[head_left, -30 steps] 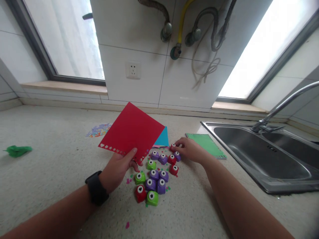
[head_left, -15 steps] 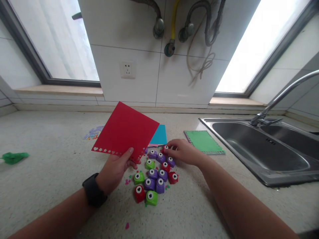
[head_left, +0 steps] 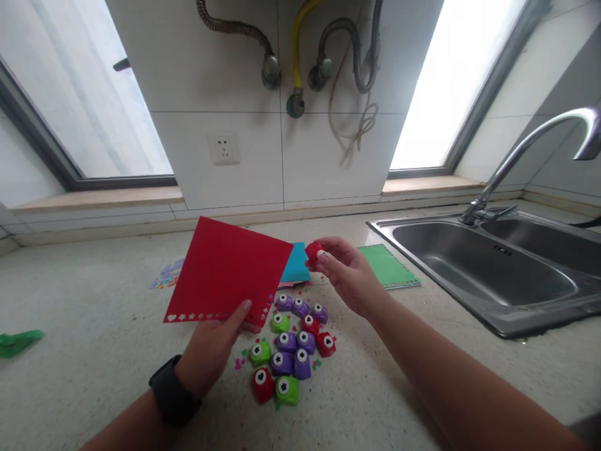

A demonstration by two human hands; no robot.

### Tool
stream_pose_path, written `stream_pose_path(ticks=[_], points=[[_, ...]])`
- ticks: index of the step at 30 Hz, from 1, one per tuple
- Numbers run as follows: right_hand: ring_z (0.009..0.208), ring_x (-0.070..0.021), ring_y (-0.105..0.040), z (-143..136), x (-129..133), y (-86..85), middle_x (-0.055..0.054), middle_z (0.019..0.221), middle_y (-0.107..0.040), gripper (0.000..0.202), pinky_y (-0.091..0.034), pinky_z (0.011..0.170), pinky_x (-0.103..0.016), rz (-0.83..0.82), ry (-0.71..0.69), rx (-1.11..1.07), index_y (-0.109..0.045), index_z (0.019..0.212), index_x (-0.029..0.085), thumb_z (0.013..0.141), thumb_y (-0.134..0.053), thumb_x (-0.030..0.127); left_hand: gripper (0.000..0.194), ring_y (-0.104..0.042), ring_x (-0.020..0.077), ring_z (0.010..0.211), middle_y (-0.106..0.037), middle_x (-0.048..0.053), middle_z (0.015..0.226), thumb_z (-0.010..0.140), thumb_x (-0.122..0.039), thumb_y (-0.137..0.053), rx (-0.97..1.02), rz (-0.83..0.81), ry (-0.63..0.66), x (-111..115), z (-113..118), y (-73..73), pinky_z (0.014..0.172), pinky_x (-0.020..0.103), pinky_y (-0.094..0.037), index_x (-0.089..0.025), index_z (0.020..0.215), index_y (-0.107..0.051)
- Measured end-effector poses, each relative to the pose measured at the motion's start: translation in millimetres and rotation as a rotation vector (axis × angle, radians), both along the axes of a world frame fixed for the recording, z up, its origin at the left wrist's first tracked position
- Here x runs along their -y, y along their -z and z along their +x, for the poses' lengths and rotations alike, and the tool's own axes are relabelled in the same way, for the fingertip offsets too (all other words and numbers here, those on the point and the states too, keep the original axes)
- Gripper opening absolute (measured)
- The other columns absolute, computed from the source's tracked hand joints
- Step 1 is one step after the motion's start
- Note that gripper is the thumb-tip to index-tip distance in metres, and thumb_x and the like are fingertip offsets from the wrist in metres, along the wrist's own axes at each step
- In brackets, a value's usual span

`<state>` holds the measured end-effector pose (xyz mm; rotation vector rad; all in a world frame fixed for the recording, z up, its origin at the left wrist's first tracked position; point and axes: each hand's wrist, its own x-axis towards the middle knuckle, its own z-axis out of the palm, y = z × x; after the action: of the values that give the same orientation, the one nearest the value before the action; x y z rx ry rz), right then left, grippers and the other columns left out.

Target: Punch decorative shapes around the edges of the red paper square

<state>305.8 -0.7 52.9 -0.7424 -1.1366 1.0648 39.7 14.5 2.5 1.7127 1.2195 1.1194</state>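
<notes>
A plain red sheet (head_left: 230, 266), edged along two sides with punched-out hearts, stars and other small shapes, shows vividly against a pale, dark-speckled worktop (head_left: 94, 294). Craft punches come in purple (head_left: 282, 362), lime green (head_left: 287, 389) and red (head_left: 263, 383), their round white tops bearing black stars, hearts and other motifs. Another red punch (head_left: 314, 252) has a white top. Green paper (head_left: 389, 266) carries a punched border beside solid blue paper (head_left: 295, 263). Confetti (head_left: 169, 274) mixes lilac, orange and blue; a watch (head_left: 173, 389) is black, a hose (head_left: 297, 47) yellow.
</notes>
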Motion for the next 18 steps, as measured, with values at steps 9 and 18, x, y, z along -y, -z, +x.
stream_pose_path(ticks=[9, 18], points=[[0.092, -0.0146, -0.063, -12, 14, -8.1, -0.001, 0.098, -0.065, 0.038, -0.053, 0.086, -0.032, 0.402, 0.098, 0.175, -0.064, 0.109, 0.025, 0.077, -0.081, 0.012, 0.049, -0.078, 0.0319, 0.081, -0.081, 0.009, 0.077, 0.094, -0.051, -0.043, -0.374, 0.164, 0.026, 0, -10, -6.1, 0.094, 0.054, -0.058, -0.025, 0.075, -0.080], [0.091, -0.0153, -0.060, -11, 19, -10.6, -0.001, 0.099, -0.061, 0.043, -0.051, 0.082, -0.032, 0.512, 0.104, 0.270, -0.064, 0.113, 0.025, 0.077, -0.079, 0.007, 0.037, -0.078, 0.0288, 0.072, -0.082, 0.008, 0.083, 0.091, -0.036, -0.048, -0.598, 0.443, 0.082, -9, -28, 13.5, 0.081, 0.044, -0.064, -0.021, 0.100, -0.081]])
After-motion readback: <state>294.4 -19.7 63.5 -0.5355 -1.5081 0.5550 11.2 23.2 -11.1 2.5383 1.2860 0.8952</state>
